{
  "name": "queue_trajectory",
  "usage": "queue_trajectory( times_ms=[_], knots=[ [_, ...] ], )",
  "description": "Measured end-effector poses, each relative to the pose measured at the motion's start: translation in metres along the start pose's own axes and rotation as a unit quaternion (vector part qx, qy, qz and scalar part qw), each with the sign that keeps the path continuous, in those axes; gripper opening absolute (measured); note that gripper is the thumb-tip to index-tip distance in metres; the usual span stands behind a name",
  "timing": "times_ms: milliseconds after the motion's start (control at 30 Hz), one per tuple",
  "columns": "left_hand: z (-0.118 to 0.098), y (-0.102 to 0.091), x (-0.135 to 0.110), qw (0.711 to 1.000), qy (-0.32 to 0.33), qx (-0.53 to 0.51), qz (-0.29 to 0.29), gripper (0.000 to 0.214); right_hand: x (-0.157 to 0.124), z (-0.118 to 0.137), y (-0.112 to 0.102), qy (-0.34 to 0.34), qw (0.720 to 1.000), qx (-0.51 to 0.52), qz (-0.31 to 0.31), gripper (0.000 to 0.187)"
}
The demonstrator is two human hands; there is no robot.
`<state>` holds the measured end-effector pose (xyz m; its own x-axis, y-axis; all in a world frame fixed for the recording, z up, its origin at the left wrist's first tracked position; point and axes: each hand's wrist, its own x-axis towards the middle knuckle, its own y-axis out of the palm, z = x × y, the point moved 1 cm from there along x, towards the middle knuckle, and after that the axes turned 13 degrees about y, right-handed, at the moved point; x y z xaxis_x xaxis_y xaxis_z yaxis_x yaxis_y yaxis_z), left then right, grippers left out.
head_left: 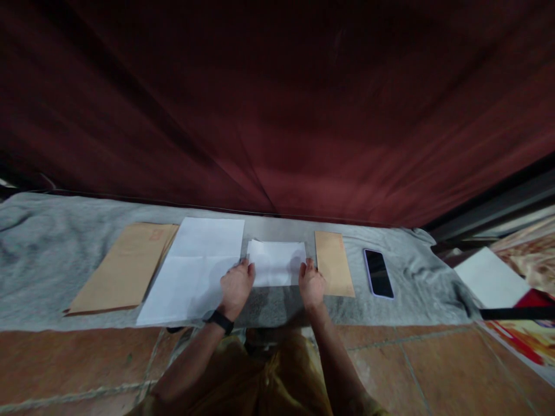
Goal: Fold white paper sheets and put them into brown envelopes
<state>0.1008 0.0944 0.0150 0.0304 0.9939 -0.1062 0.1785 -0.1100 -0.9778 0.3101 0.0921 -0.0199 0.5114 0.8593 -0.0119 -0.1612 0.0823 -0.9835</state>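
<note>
The left hand [236,287] and right hand [311,284] each pinched a side edge of the small white paper [277,263], which lay between them. Large white sheets [191,271] lay beside the left grip, a brown envelope [335,264] beside the right.

Fingers [251,270] partly hide both side edges of the smaller white paper [277,263].

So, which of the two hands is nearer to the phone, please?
The right hand. It is at the right edge of the small white sheet, with a brown envelope between it and the phone; the left hand is at the sheet's left edge, farther off.
</note>
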Motion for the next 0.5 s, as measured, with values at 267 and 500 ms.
queue_trajectory(
  times_ms=[267, 500],
  knots=[
    [0.003, -0.004, 0.003, 1.0, -0.013, -0.016, 0.016, 0.043, -0.001, 0.0, 0.004, -0.007, 1.0, -0.003, -0.02, 0.029],
    [0.003, -0.012, 0.007, 0.998, -0.035, -0.026, 0.034, 0.042, 0.002, 0.002, 0.001, -0.005, 1.0, 0.012, -0.019, 0.027]
  ],
)
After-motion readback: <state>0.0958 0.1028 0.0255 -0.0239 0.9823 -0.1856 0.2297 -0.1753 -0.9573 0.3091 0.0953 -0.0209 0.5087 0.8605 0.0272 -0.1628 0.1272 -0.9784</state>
